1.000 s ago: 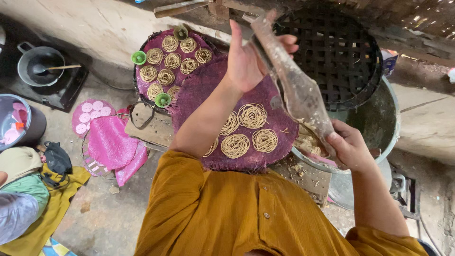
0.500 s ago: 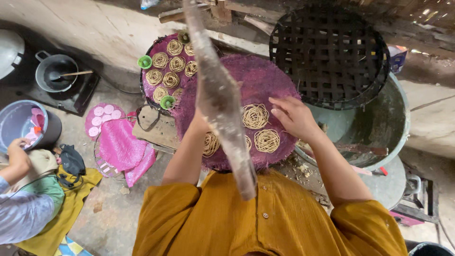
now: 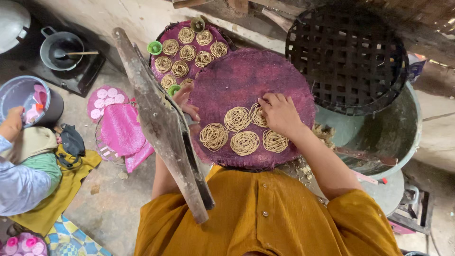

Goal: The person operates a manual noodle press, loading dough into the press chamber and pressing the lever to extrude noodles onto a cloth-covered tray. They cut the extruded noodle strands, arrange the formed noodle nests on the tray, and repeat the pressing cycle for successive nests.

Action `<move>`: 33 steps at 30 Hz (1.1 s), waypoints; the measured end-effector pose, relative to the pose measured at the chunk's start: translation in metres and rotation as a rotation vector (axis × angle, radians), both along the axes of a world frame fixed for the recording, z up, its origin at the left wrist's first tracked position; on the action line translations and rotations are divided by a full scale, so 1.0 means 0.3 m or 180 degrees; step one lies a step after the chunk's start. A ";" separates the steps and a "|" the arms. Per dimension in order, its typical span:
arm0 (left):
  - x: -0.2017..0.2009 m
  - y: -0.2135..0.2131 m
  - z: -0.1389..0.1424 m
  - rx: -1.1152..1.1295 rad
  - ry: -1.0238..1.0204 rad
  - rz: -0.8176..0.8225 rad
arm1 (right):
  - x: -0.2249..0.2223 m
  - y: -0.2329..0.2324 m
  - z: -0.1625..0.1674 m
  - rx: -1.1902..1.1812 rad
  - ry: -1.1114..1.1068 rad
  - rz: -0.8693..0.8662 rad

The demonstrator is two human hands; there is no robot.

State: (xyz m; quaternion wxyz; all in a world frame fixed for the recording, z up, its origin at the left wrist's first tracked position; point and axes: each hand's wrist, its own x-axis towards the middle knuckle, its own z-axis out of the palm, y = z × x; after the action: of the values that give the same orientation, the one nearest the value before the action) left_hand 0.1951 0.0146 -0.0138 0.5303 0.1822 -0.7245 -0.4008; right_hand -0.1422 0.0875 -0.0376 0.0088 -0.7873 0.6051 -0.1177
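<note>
While the right hand (image 3: 279,113) is laid palm-down on the round purple woven mat (image 3: 246,80), its fingers are curled loosely over one pale coiled noodle nest (image 3: 259,114) at the right end of the upper pair; whether the nest is pinched or merely pressed cannot be told. Four more coiled noodle nests (image 3: 237,118) are set just beside it in a tight cluster on the near half of the mat, some touching one another. The far half of the mat is bare purple weave.

Most of the left hand (image 3: 186,100) is hidden behind a long weathered wooden press (image 3: 161,123), which is held slanting across the left of the view; only the fingers show, at the mat's left edge, and their grip cannot be told. Beyond the mat, a second round purple tray (image 3: 208,33) is filled with many noodle nests, and two small green cups (image 3: 154,47) are seen at its left rim. A black woven lattice basket (image 3: 350,57) is tilted over a large grey-green metal basin (image 3: 398,137) at the right.

On the floor at the left, a pink cloth (image 3: 121,130) is spread over a wire rack, a dark pot with a spoon (image 3: 60,47) is placed on a black stove, and another person's hand (image 3: 12,124) is held at a grey bucket (image 3: 23,95).
</note>
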 end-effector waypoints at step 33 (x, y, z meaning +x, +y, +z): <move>-0.039 0.026 -0.041 0.2173 0.1583 -0.2322 | -0.430 0.384 0.051 0.0430 -0.3935 -0.1605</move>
State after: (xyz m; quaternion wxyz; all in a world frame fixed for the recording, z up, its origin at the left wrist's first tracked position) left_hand 0.1834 0.0223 -0.0262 0.4232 -0.0190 -0.4227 -0.8012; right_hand -0.2712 0.2028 -0.0225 0.3752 -0.4073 0.6602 -0.5074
